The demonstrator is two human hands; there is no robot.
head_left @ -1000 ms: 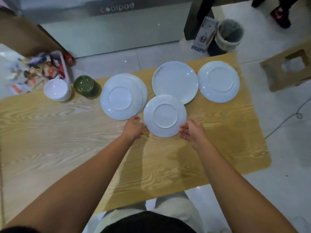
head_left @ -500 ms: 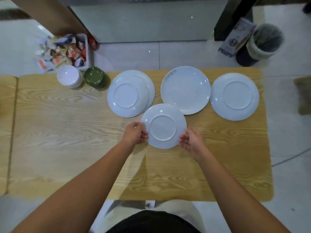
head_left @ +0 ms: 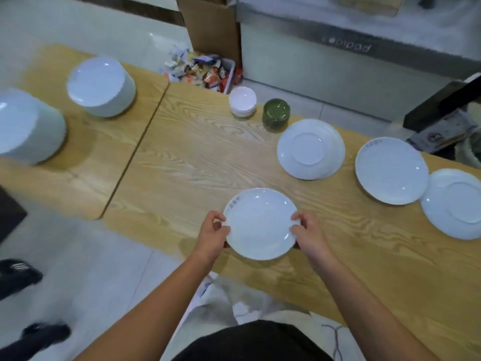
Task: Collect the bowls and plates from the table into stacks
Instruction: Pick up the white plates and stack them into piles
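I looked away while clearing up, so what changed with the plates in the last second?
The left hand and right hand took hold of the small plate by its rim, one on each side. It was turned face up and drawn toward the person, clear of the other plates. Those plates, the white bowls and the green bowl stayed where they were on the table.

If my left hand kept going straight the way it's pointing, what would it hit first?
Apart from the plate it holds, the left hand points at the overturned plates, with bare table between. Height is unclear, so it might pass above them.
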